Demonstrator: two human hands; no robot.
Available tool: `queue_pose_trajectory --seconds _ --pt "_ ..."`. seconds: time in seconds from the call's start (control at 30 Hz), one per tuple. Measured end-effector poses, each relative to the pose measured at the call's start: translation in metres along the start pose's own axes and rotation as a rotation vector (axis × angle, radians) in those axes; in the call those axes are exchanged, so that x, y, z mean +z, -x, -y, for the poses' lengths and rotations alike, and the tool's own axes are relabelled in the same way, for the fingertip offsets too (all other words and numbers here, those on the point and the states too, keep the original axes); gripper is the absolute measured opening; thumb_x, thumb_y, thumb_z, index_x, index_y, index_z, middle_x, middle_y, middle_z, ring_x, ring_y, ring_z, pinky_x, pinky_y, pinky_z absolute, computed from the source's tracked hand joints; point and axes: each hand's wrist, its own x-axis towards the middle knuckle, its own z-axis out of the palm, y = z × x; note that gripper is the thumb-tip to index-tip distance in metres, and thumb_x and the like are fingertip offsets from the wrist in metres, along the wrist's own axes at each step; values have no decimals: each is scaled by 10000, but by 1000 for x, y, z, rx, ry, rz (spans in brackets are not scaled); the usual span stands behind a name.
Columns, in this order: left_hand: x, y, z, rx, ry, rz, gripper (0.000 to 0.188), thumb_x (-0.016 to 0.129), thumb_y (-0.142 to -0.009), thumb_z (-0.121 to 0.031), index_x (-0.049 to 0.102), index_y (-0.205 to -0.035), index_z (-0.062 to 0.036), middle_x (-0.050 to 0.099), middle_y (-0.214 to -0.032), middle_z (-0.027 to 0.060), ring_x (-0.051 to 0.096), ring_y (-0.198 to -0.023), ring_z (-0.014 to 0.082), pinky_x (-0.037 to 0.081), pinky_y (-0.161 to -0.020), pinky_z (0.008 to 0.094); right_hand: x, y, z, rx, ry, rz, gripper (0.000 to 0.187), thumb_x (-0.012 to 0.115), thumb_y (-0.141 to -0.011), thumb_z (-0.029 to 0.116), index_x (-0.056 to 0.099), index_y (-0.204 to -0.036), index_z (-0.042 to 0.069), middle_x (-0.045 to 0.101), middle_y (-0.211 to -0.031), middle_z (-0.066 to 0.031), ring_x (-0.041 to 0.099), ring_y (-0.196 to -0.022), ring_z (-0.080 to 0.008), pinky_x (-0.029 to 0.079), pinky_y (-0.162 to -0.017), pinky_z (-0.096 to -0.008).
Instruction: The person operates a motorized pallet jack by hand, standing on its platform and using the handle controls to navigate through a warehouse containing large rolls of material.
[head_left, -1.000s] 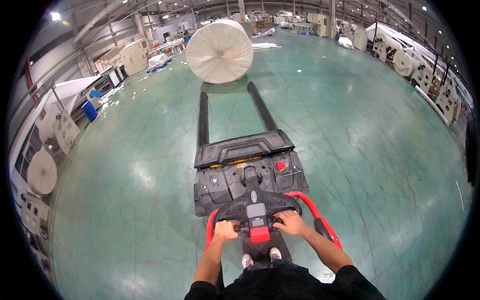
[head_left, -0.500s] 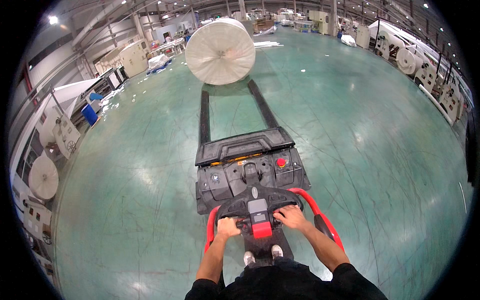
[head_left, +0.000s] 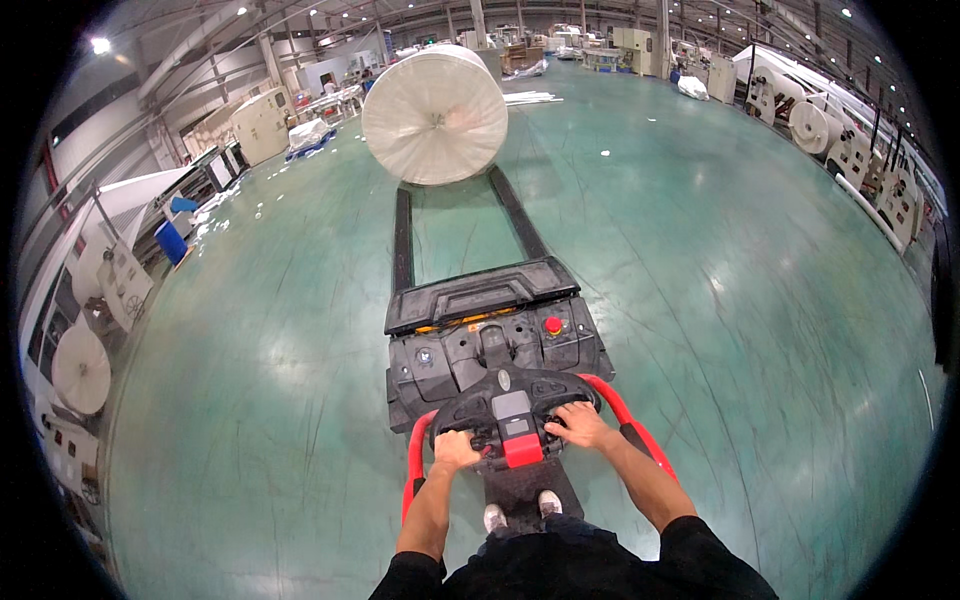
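I stand on the rear platform of a black electric pallet truck (head_left: pixel 465 350) with red side rails. My left hand (head_left: pixel 456 450) is closed round the left grip of its control handle (head_left: pixel 510 405). On the right grip lies my right hand (head_left: pixel 577 425), its fingers curled over the top and thumb toward the middle. The truck's two dark forks (head_left: pixel 518 213) point ahead. Their tips reach the lower edge of a large white roll (head_left: pixel 435 120) on the floor; how far they go under it is hidden.
White rolls on machines (head_left: pixel 815 125) line the right side. On the left stand a machine with another white roll (head_left: pixel 81 370) and a blue barrel (head_left: pixel 171 240). White scraps lie on the green floor beside it. Long white tubes (head_left: pixel 530 98) lie behind the big roll.
The truck has moved forward, so the large roll looks nearer and the fork tips now meet its lower edge. Both hands stay on the handle.
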Motion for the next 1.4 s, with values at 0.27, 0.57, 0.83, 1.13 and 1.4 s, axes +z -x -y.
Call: queue_pose_trajectory --seconds 0.27,0.57,0.83,1.13,1.4 --pt "5 7 3 27 62 -66 479 627 -635 -557 720 -872 -151 669 -778 170 660 -787 326 524 -728 430 1 -1 4 58 8 50 506 386 -902 527 601 -989 77 601 -991 -156 525 -1006 -327 333 -901 -442" --pt "11 3 8 -18 23 -37 411 620 -651 -484 724 -932 -202 680 -846 158 661 -836 301 517 -776 402 6 -3 9 60 -24 11 564 366 -897 557 608 -960 52 605 -1024 -165 519 -1031 -343 334 -906 -448" --pt "21 -2 -37 -98 106 -59 396 626 -658 -415 722 -910 -125 679 -866 177 664 -841 314 512 -783 403 -6 -16 -34 -11 49 19 463 361 -930 461 631 -935 85 611 -973 -113 539 -977 -284 363 -874 -405" --pt "26 -5 -85 -176 218 -35 376 635 -630 -328 712 -878 -56 674 -878 206 663 -860 331 508 -800 395 -25 -22 -77 -136 26 -9 445 368 -930 445 634 -859 95 595 -874 -107 524 -887 -299 351 -865 -412" --pt "42 -9 -74 -95 160 -19 371 644 -611 -365 705 -866 -103 680 -813 161 668 -799 317 526 -732 413 -33 -15 -83 -214 1 -18 428 434 -898 469 598 -911 75 568 -943 -132 505 -927 -322 361 -851 -424"
